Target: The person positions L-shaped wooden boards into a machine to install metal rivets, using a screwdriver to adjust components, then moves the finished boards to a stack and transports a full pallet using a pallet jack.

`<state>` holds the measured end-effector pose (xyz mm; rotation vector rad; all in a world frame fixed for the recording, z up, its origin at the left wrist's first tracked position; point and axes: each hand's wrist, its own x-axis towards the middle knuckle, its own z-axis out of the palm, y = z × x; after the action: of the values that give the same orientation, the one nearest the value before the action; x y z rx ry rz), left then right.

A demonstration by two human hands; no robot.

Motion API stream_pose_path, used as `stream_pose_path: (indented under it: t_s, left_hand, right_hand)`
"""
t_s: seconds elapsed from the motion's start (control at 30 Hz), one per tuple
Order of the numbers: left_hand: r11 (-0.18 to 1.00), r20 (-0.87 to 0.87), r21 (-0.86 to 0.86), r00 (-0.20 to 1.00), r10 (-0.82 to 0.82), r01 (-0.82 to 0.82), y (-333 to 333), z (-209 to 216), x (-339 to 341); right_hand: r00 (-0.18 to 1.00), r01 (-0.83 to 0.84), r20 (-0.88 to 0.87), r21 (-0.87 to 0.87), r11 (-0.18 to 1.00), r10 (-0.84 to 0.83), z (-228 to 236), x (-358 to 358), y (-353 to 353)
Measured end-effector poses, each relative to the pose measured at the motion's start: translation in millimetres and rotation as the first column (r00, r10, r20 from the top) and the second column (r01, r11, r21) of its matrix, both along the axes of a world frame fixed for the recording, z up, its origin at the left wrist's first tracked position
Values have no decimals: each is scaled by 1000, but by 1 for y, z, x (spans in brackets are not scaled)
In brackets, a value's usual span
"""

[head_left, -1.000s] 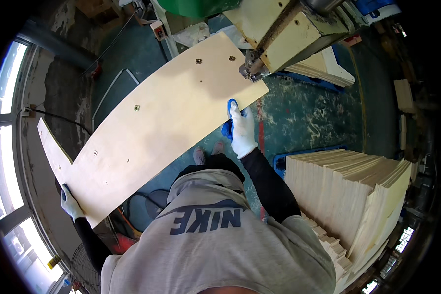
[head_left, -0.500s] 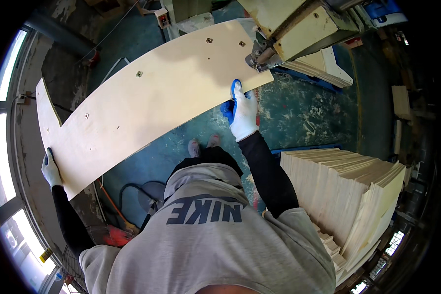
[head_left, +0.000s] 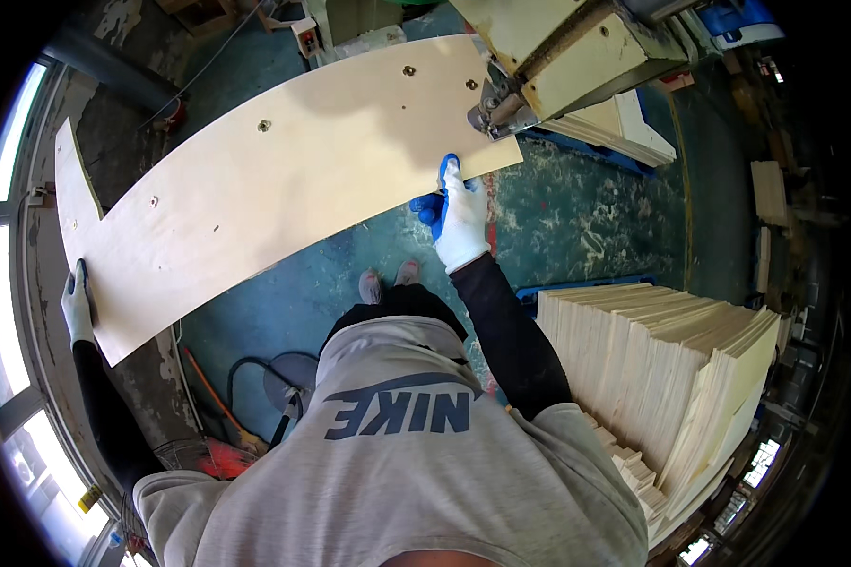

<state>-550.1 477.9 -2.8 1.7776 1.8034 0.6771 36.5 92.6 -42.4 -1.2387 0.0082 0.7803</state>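
I hold a long, curved plywood panel (head_left: 293, 189) out in front of me with both hands. Gripping its left end at the edge is my gloved left hand (head_left: 78, 307), the thumb on top and the other fingers hidden underneath. My right hand (head_left: 460, 222), in a white and blue glove, pinches the near edge close to the right end, thumb on the upper face. Several small metal inserts (head_left: 264, 126) sit in the panel. Its right end lies under the metal head (head_left: 497, 111) of a pale green machine (head_left: 586, 71).
On my right stands a tall stack of plywood pieces (head_left: 633, 350) on a blue pallet. More cut boards (head_left: 624, 128) lie beyond the machine. A floor fan (head_left: 222, 458) and a cable (head_left: 241, 364) are at lower left, beside the windowed wall (head_left: 9, 312).
The panel's left end has swung away from me and slightly left, my left hand moving with it. At the machine, the right end and my right hand have shifted a little left.
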Motion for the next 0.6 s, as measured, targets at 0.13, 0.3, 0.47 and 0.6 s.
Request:
stream_pose_path:
  t_s: [0.13, 0.3, 0.47, 0.6]
  left_hand:
    - [991, -16, -134, 1000, 18, -20, -4, 9, -29]
    - [1000, 31, -11, 999, 20, -19, -15, -7, -28]
    - [999, 14, 47, 1000, -5, 4, -19, -6, -12]
    - [1000, -31, -1, 1000, 0, 0, -10, -8, -38]
  right_hand:
    - [999, -42, -16, -16, 999, 41, 15, -7, -7]
    - [999, -31, -18, -83, 996, 30, 18, -8, -10]
    - [999, -41, -15, -112, 993, 39, 16, -5, -10]
    - [996, -86, -15, -74, 994, 85, 16, -4, -10]
